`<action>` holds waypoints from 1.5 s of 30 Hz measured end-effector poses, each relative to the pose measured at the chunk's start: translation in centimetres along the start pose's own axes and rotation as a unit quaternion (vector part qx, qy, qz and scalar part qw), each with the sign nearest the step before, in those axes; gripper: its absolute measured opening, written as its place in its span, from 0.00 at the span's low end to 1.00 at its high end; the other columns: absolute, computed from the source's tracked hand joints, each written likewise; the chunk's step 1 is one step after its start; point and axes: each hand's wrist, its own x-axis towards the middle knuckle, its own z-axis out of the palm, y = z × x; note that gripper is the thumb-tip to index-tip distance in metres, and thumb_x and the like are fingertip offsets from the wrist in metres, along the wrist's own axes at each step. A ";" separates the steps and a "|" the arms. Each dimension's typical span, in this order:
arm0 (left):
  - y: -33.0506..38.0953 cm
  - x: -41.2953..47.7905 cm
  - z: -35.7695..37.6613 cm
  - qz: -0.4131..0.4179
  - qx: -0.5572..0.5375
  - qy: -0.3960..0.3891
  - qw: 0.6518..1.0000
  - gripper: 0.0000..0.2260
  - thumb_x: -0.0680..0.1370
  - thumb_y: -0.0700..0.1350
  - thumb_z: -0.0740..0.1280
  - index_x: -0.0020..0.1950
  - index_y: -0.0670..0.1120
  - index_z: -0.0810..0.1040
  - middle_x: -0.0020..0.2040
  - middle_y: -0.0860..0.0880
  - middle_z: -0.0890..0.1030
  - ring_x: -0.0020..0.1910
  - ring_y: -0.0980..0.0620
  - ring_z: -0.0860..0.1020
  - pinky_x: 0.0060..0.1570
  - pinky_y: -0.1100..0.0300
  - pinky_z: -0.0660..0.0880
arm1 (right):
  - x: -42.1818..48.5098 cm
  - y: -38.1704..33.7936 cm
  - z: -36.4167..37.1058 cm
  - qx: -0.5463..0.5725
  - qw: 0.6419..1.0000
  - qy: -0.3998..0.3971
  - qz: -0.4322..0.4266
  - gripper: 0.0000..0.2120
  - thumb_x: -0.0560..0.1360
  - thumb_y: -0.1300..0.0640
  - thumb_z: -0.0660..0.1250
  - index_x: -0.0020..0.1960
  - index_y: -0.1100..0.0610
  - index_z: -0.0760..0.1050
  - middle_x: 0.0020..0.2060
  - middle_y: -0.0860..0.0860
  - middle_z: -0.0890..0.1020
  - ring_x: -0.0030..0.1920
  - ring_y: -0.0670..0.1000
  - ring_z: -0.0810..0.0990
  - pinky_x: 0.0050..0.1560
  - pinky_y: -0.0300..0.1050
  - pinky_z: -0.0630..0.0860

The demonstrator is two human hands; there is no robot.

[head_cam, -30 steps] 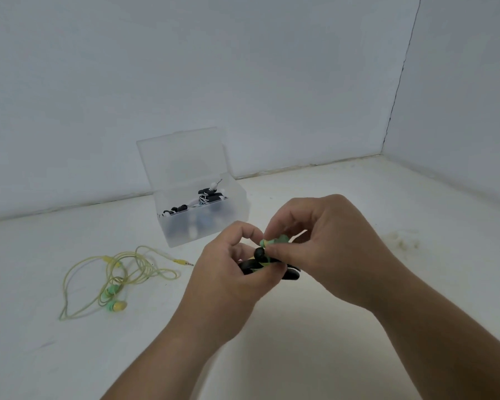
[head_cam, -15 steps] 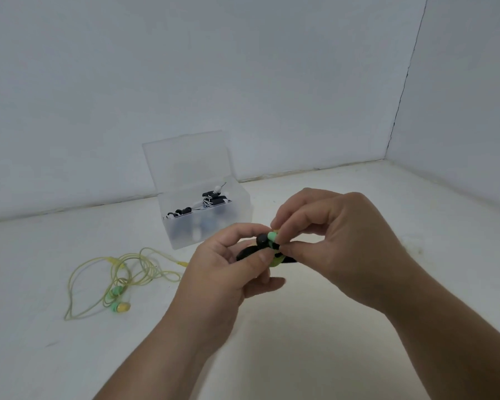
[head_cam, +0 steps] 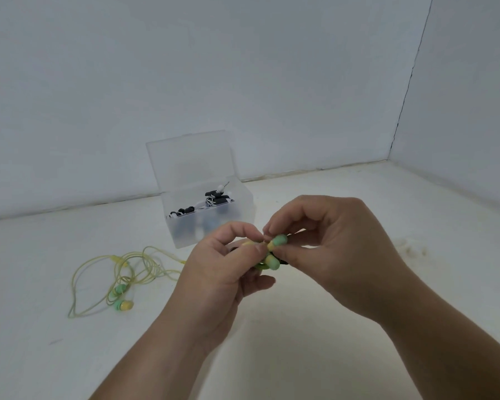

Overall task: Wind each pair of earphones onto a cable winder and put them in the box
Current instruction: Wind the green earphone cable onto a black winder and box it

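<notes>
Since half a second back: a second green-and-yellow bud now shows under the first, and the black winder (head_cam: 284, 262) is mostly buried behind fingers, just a dark sliver below the buds (head_cam: 279, 241). Hands barely shifted in frame

Left hand (head_cam: 223, 264) is curled, thumb and forefinger pinching the yellow end just left of the buds. Right hand (head_cam: 338, 255) is curled too, thumb and forefinger tips nipped on the upper bud, other fingers bent loosely above. Both grips tight, fingertips of the two hands nearly meeting

I read the bundle as held in the air between the hands, above the table (head_cam: 300, 342), in front of the box (head_cam: 179, 232), not in it

Box sits near the back wall, lid (head_cam: 191, 166) standing open, black-and-white wound sets (head_cam: 214, 199) inside

Second earphones (head_cam: 122, 278), yellow cable with green buds, lie loose and unwound on the table left of the left hand, apart from the box
</notes>
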 end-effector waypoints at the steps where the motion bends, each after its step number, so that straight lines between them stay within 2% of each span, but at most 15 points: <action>1: -0.1 0.0 0.0 0.006 0.013 0.006 1.000 0.06 0.67 0.39 0.69 0.42 0.43 0.78 0.34 0.43 0.80 0.28 0.52 0.76 0.29 0.61 0.77 | 0.0 0.1 0.2 -0.010 1.000 0.007 -0.004 0.11 0.68 0.69 0.76 0.42 0.54 0.81 0.40 0.47 0.84 0.43 0.49 0.86 0.45 0.45 0.83; 4: -0.1 0.1 0.0 0.027 0.030 0.027 0.999 0.06 0.66 0.38 0.69 0.43 0.44 0.78 0.36 0.43 0.81 0.30 0.51 0.77 0.30 0.60 0.77 | 0.1 0.2 0.3 -0.035 0.999 0.028 -0.003 0.09 0.67 0.68 0.78 0.41 0.56 0.83 0.41 0.45 0.82 0.42 0.47 0.85 0.43 0.38 0.82; 6: -0.2 0.2 0.0 0.044 0.041 0.043 0.997 0.07 0.65 0.38 0.69 0.42 0.45 0.79 0.37 0.44 0.82 0.31 0.51 0.78 0.31 0.60 0.77 | 0.1 0.1 0.2 -0.057 0.998 0.035 0.008 0.08 0.67 0.64 0.79 0.40 0.53 0.84 0.40 0.44 0.82 0.40 0.46 0.84 0.42 0.37 0.81; 10: -0.5 0.4 0.1 0.078 0.064 0.075 0.992 0.09 0.64 0.37 0.69 0.41 0.46 0.82 0.38 0.45 0.82 0.34 0.49 0.79 0.35 0.60 0.79 | 0.0 0.2 0.3 -0.101 0.994 0.025 0.012 0.10 0.67 0.60 0.79 0.38 0.46 0.83 0.33 0.42 0.82 0.35 0.44 0.80 0.35 0.33 0.73; 15: -0.3 0.2 0.0 0.103 0.074 0.087 0.988 0.10 0.65 0.38 0.72 0.46 0.42 0.81 0.42 0.41 0.84 0.39 0.47 0.82 0.39 0.57 0.81 | -0.2 0.2 0.9 -0.093 0.993 0.068 -0.002 0.10 0.67 0.63 0.78 0.38 0.48 0.83 0.33 0.43 0.83 0.35 0.46 0.82 0.36 0.36 0.78; 20: -0.5 0.4 0.0 0.118 0.074 0.101 0.985 0.13 0.65 0.37 0.72 0.49 0.40 0.80 0.43 0.40 0.84 0.40 0.45 0.82 0.43 0.55 0.82 | -0.2 0.2 1.2 -0.101 0.992 0.063 -0.032 0.09 0.68 0.63 0.78 0.40 0.49 0.85 0.38 0.42 0.83 0.40 0.46 0.83 0.40 0.41 0.80; 24: -0.5 0.4 -0.1 0.104 0.033 0.081 0.991 0.11 0.67 0.37 0.70 0.48 0.40 0.80 0.45 0.38 0.83 0.40 0.45 0.82 0.43 0.55 0.81 | -0.1 0.0 1.2 -0.115 0.990 0.057 -0.052 0.07 0.70 0.62 0.77 0.42 0.49 0.86 0.40 0.41 0.82 0.45 0.42 0.82 0.44 0.33 0.76; 28: -0.3 0.3 0.1 0.079 -0.001 0.054 0.995 0.07 0.69 0.43 0.70 0.45 0.42 0.79 0.40 0.41 0.80 0.33 0.49 0.76 0.41 0.54 0.80 | -0.2 0.1 1.3 -0.102 0.992 0.049 -0.058 0.08 0.69 0.62 0.77 0.43 0.50 0.86 0.40 0.42 0.81 0.44 0.44 0.82 0.43 0.38 0.78; 32: -0.3 0.3 0.1 0.076 0.006 0.041 0.996 0.04 0.70 0.45 0.71 0.44 0.47 0.80 0.38 0.43 0.79 0.32 0.51 0.73 0.38 0.56 0.79 | -0.3 0.0 1.5 -0.106 0.991 0.045 -0.070 0.08 0.69 0.62 0.78 0.40 0.49 0.85 0.40 0.41 0.81 0.44 0.46 0.83 0.40 0.45 0.79; 34: -0.4 0.3 0.0 0.077 0.008 0.022 0.997 0.06 0.71 0.45 0.70 0.47 0.49 0.81 0.38 0.46 0.79 0.33 0.51 0.74 0.38 0.55 0.79 | -0.3 0.1 1.5 -0.108 0.989 0.059 -0.080 0.09 0.69 0.64 0.77 0.39 0.51 0.84 0.40 0.41 0.81 0.44 0.46 0.83 0.41 0.44 0.80; 37: -0.5 0.3 -0.1 0.084 0.018 0.005 0.996 0.07 0.73 0.45 0.68 0.49 0.48 0.82 0.42 0.44 0.79 0.36 0.49 0.76 0.38 0.54 0.79 | -0.3 0.4 1.7 -0.069 0.990 0.096 -0.077 0.09 0.68 0.67 0.76 0.40 0.55 0.82 0.41 0.43 0.80 0.45 0.47 0.83 0.45 0.38 0.81; 41: -0.5 0.2 -0.1 0.104 0.041 0.015 0.994 0.06 0.74 0.46 0.67 0.46 0.47 0.81 0.45 0.41 0.79 0.38 0.45 0.77 0.39 0.52 0.80 | -0.3 0.4 1.8 -0.132 0.981 0.132 -0.048 0.08 0.66 0.54 0.74 0.43 0.47 0.80 0.43 0.41 0.77 0.48 0.45 0.80 0.47 0.33 0.75; 45: -0.2 0.1 -0.1 0.143 0.077 0.019 0.986 0.05 0.74 0.47 0.67 0.45 0.48 0.81 0.46 0.43 0.81 0.38 0.45 0.79 0.39 0.51 0.81 | -0.2 0.4 1.9 -0.089 0.989 0.119 -0.010 0.07 0.66 0.50 0.72 0.43 0.46 0.79 0.43 0.40 0.80 0.49 0.43 0.81 0.46 0.41 0.80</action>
